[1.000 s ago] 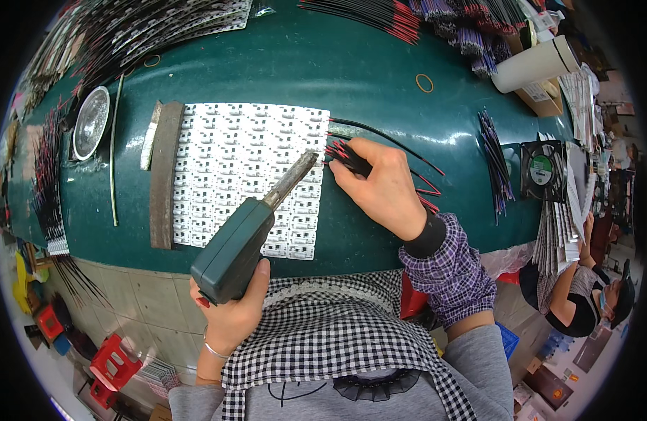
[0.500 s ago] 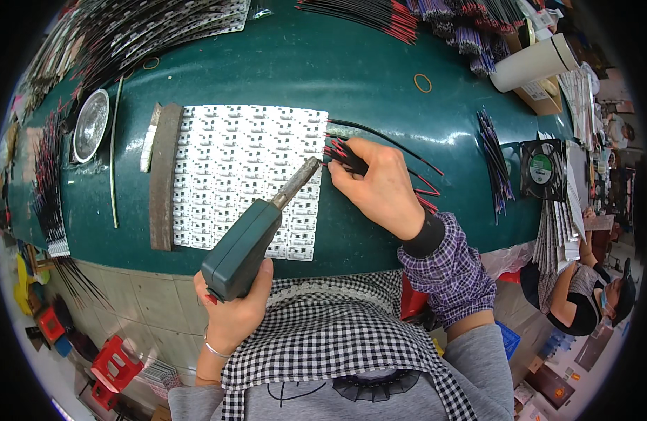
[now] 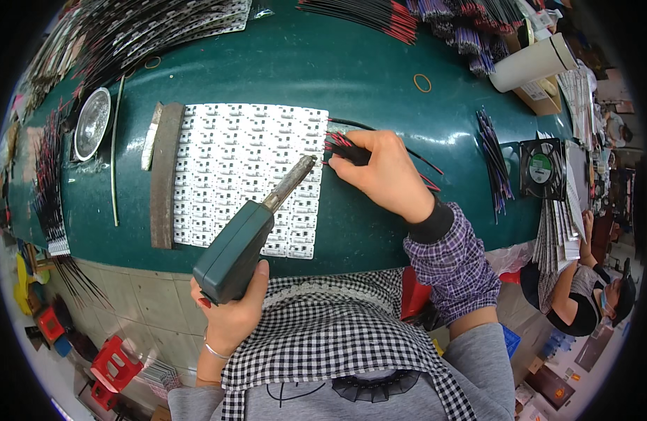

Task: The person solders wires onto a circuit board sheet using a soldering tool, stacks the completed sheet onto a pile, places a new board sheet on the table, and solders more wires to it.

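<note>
My left hand (image 3: 236, 309) is wrapped round the dark green body of a soldering gun (image 3: 233, 249). Its metal tip reaches up and right over a white circuit board panel (image 3: 246, 165), close to the panel's right edge. At that edge my right hand (image 3: 385, 168) pinches a bunch of black wires with red ends (image 3: 343, 149); the red ends point left toward the board. A few wires, such as one black wire (image 3: 355, 124), extend right from the panel's edge and pass partly behind my hand. A brown metal bar (image 3: 167, 175) lies along the panel's left edge.
A metal bowl (image 3: 92, 126) and a thin rod (image 3: 116, 154) lie at left. Wired board strips (image 3: 162, 31) are heaped at the back left. To the right are purple-black wires (image 3: 493, 161), a small fan (image 3: 542, 170) and a white tumbler (image 3: 534, 64). A co-worker (image 3: 583, 295) sits far right.
The soldering gun has drawn slightly left, its tip now apart from the wire ends. My right hand has shifted slightly right, still pinching the wires.
</note>
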Demonstrator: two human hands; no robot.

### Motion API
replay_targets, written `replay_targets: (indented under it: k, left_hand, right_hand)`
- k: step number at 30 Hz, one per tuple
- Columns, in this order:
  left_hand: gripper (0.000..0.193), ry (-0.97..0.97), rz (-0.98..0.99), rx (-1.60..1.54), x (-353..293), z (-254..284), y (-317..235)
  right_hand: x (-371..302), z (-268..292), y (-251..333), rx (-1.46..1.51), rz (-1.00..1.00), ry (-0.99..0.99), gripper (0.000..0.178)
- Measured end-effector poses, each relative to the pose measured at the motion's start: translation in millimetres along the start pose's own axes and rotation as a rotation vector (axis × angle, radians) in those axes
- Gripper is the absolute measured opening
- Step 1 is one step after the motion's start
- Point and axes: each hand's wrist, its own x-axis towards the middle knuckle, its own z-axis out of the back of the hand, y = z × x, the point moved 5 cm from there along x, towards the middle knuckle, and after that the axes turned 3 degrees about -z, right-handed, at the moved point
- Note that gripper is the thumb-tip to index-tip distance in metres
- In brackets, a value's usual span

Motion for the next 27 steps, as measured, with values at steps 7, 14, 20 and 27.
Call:
replay_targets:
  k: [7, 14, 20, 27]
  left_hand:
    - [0.014, 0.066, 0.069, -0.023, -1, -3, -4]
    - [0.013, 0.066, 0.006, 0.068, -4, 0, -5]
    - [0.019, 0.082, 0.236, -0.011, -14, 10, 3]
    - [0.033, -0.012, 0.132, -0.154, -14, 13, 5]
  right_hand:
    - [9, 2, -2, 0.038, -0.026, 0.096, 0.023]
    - [5, 1, 1, -0.018, -0.03, 0.059, 0.023]
    - [3, 1, 3, -0.043, -0.022, 0.056, 0.021]
    - [-6, 5, 7, -0.024, 0.038, 0.074, 0.024]
